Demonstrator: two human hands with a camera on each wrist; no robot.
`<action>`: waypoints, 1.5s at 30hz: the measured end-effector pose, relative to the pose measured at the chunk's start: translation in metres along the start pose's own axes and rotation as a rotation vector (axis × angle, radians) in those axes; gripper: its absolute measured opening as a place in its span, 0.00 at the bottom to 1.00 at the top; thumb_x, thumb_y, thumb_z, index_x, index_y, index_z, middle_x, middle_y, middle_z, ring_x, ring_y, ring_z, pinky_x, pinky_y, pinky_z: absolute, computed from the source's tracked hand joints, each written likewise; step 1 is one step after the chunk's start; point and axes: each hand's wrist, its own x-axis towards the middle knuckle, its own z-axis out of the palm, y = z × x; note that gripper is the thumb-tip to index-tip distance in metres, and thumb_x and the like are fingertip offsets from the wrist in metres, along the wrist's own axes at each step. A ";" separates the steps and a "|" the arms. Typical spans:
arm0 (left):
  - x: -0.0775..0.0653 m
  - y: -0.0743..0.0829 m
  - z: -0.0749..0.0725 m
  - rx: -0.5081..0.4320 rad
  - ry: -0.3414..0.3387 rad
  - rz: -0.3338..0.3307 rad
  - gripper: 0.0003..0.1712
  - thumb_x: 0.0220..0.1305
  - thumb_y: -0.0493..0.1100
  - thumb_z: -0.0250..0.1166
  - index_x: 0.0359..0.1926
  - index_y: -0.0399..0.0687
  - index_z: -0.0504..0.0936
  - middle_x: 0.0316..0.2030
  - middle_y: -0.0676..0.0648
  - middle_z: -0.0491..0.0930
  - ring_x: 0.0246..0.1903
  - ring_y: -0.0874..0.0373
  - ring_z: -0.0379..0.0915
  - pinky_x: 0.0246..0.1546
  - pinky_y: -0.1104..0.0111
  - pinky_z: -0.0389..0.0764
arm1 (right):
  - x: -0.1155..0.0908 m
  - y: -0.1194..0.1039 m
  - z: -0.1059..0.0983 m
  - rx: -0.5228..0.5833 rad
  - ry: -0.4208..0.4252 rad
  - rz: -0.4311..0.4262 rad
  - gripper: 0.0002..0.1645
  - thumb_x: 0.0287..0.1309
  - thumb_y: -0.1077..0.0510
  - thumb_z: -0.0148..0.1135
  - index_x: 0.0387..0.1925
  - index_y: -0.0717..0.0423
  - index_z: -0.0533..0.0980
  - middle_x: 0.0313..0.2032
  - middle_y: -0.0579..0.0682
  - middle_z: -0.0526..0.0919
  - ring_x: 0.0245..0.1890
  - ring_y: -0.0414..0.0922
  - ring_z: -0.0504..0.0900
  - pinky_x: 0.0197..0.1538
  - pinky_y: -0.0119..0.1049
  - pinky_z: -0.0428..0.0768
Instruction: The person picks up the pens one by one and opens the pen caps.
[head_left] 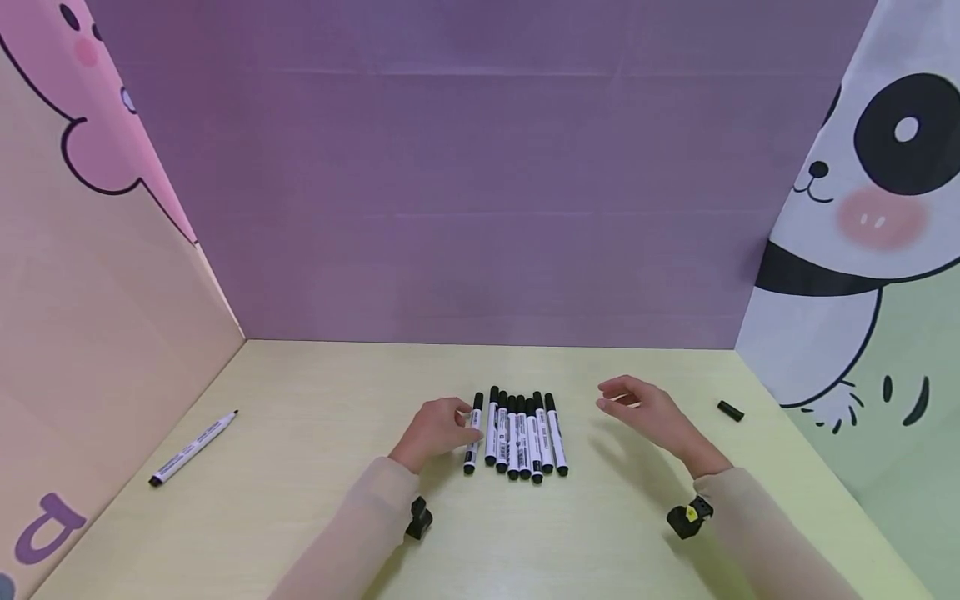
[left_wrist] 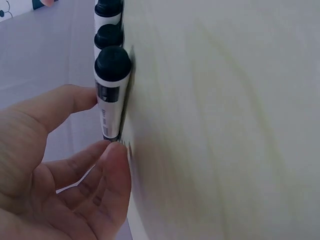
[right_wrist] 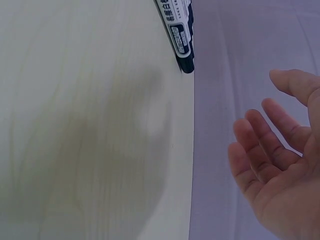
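Note:
My left hand (head_left: 438, 429) is at the leftmost marker (head_left: 474, 446), a white pen with black ends lying on the table. In the left wrist view, the thumb reaches across this marker (left_wrist: 111, 95) and the other fingertips sit at its far end, so the hand pinches it. A small gap separates it from a row of several like markers (head_left: 522, 437) side by side on its right. To the right of that row, my right hand (head_left: 652, 412) hovers with relaxed, slightly bent fingers and nothing in them. One marker end (right_wrist: 182, 37) shows in the right wrist view.
An uncapped marker (head_left: 193, 450) lies apart at the left of the pale wooden table (head_left: 322, 533), its tip facing away. A loose black cap (head_left: 731, 410) lies near the right edge. A purple panel (head_left: 480, 183) closes the back, with printed panels at both sides.

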 end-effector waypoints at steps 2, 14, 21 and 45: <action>0.000 0.001 0.001 -0.010 -0.004 -0.011 0.27 0.57 0.44 0.75 0.55 0.36 0.82 0.33 0.51 0.76 0.30 0.58 0.71 0.36 0.64 0.75 | 0.000 -0.003 0.003 -0.012 -0.005 -0.008 0.27 0.66 0.45 0.65 0.57 0.58 0.77 0.50 0.50 0.83 0.49 0.50 0.80 0.50 0.45 0.78; -0.002 0.001 0.001 -0.018 -0.012 -0.029 0.27 0.55 0.38 0.75 0.56 0.32 0.81 0.34 0.50 0.79 0.17 0.61 0.73 0.27 0.69 0.76 | 0.000 -0.017 0.016 0.009 -0.050 -0.027 0.26 0.66 0.46 0.66 0.57 0.58 0.78 0.52 0.55 0.83 0.49 0.49 0.81 0.49 0.45 0.79; -0.001 -0.003 -0.001 -0.029 -0.007 -0.015 0.26 0.55 0.35 0.72 0.56 0.32 0.81 0.33 0.50 0.79 0.18 0.61 0.72 0.23 0.70 0.74 | 0.000 -0.021 0.020 0.008 -0.077 -0.033 0.28 0.65 0.45 0.66 0.60 0.57 0.77 0.53 0.55 0.83 0.50 0.49 0.81 0.50 0.46 0.79; -0.021 0.041 -0.019 -0.019 0.051 0.225 0.27 0.55 0.38 0.72 0.58 0.41 0.82 0.39 0.48 0.82 0.27 0.59 0.74 0.27 0.67 0.75 | 0.001 -0.033 0.025 0.071 -0.091 -0.076 0.25 0.65 0.45 0.66 0.59 0.51 0.78 0.54 0.55 0.82 0.49 0.46 0.81 0.49 0.44 0.79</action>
